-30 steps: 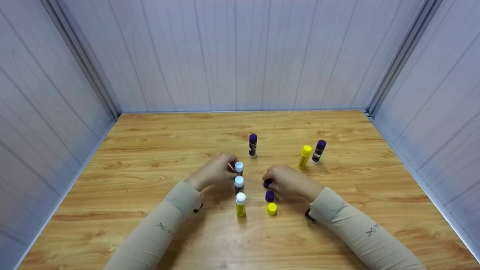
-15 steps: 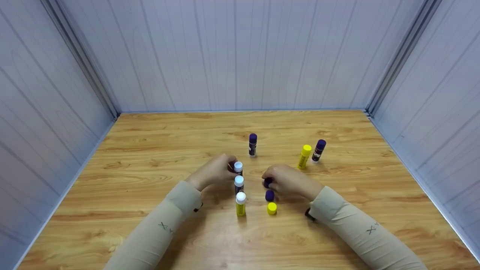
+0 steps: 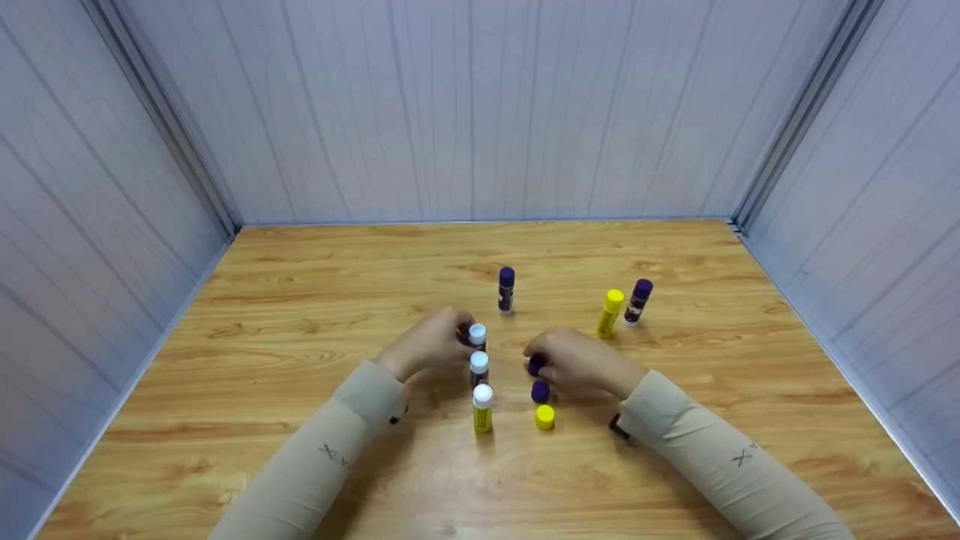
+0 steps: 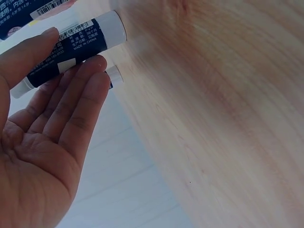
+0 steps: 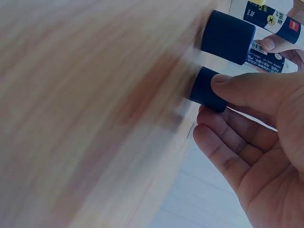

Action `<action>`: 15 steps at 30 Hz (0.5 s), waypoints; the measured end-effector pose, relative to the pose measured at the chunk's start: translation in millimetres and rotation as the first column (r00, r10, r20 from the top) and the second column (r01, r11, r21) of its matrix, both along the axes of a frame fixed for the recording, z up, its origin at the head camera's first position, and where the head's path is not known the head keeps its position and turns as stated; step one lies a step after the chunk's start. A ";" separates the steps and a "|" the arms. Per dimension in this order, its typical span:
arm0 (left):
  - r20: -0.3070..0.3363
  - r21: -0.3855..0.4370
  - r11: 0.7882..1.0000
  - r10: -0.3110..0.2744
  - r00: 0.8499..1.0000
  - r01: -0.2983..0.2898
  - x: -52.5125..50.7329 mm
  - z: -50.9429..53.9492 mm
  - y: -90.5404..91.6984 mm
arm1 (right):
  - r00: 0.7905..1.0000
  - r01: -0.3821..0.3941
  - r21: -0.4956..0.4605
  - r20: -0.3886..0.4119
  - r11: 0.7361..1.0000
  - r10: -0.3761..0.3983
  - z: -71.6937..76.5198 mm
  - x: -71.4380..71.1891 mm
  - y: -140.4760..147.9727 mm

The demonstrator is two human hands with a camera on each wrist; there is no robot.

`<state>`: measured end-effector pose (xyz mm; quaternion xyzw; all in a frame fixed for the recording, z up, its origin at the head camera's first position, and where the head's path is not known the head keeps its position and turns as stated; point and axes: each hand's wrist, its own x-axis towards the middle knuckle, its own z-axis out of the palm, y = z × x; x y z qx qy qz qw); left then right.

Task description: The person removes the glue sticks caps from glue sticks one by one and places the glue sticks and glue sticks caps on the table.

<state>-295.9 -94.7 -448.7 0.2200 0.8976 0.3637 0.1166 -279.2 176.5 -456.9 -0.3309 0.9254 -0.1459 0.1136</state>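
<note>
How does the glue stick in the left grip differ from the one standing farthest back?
The held stick is uncapped, its white top showing; the back stick wears a dark purple cap.
The held stick sits between thumb and fingers of the left grip; the back stick stands untouched.
Both have dark labels and white bases, and look upright.

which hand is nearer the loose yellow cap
Right: the right hand is beyond and slightly right of the yellow cap; the left hand is farther off, beyond and left.

I'm holding the left arm (image 3: 319, 450) and right arm (image 3: 727, 450) slanted inward from here; the left hand (image 3: 425, 346) is pinching, thumb (image 4: 28, 57) opposing fingertips (image 4: 97, 84), and the right hand (image 3: 581, 361), facing it, is pinching likewise.
</note>
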 end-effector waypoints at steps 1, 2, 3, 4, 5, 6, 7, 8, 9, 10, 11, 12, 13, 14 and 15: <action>0.000 0.000 1.000 0.000 1.000 0.000 0.1 0.3 0.3 | 1.000 0.006 0.002 0.008 1.000 -0.006 0.9 0.6 -0.2; 0.001 0.001 1.000 -0.002 1.000 0.002 0.2 0.4 0.5 | 1.000 0.011 0.007 0.012 1.000 -0.011 2.0 0.9 -0.3; 0.004 0.002 1.000 -0.001 1.000 0.001 0.2 0.6 0.6 | 1.000 0.017 0.012 0.018 1.000 -0.017 3.3 0.8 -0.3; 0.004 0.004 1.000 -0.001 1.000 0.001 0.2 0.7 0.8 | 0.999 0.022 0.017 0.023 1.000 -0.023 5.2 0.9 -0.2; 0.005 0.005 1.000 0.000 1.000 0.000 0.1 0.6 1.0 | 0.999 0.025 0.017 0.027 1.000 -0.026 7.7 0.9 0.1; 0.007 0.006 1.000 0.000 1.000 0.000 -0.1 0.5 1.0 | 0.999 0.025 0.015 0.025 1.000 -0.025 10.7 0.7 0.8; 0.008 0.005 1.000 0.002 1.000 -0.002 0.0 0.6 1.0 | 0.999 0.024 0.008 0.021 1.000 -0.025 14.4 0.4 1.8; 0.011 0.006 1.000 0.003 1.000 -0.003 -0.1 0.4 0.9 | 1.000 0.021 0.000 0.011 1.000 -0.021 18.7 0.0 3.3; 0.014 0.006 1.000 0.004 1.000 -0.004 -0.2 0.4 0.9 | 1.000 0.020 -0.013 0.000 1.000 -0.020 23.0 -0.6 5.2; 0.017 0.008 1.000 0.001 1.000 -0.001 -0.4 0.2 0.8 | 1.000 0.017 -0.024 -0.020 1.000 -0.018 27.9 -0.7 7.6; 0.019 0.008 1.000 0.000 1.000 0.000 -0.5 0.2 0.7 | 0.999 0.013 -0.037 -0.045 0.999 -0.014 32.9 -1.3 10.6; 0.015 0.007 1.000 -0.002 1.000 0.002 -0.7 0.1 0.6 | 0.997 0.007 -0.046 -0.076 0.999 -0.010 38.0 -1.7 13.7; 0.011 0.006 1.000 -0.006 1.000 0.005 -0.9 0.1 0.6 | 0.995 0.010 -0.060 -0.099 0.998 -0.016 43.0 -2.1 17.1; 0.006 0.008 1.000 -0.011 1.000 0.010 -1.0 0.0 0.5 | 0.991 0.010 -0.067 -0.129 0.998 -0.019 47.7 -2.6 20.7; 0.000 0.009 1.000 -0.014 1.000 0.014 -1.1 0.2 0.6 | 0.987 0.015 -0.076 -0.156 0.997 -0.027 51.9 -3.2 24.5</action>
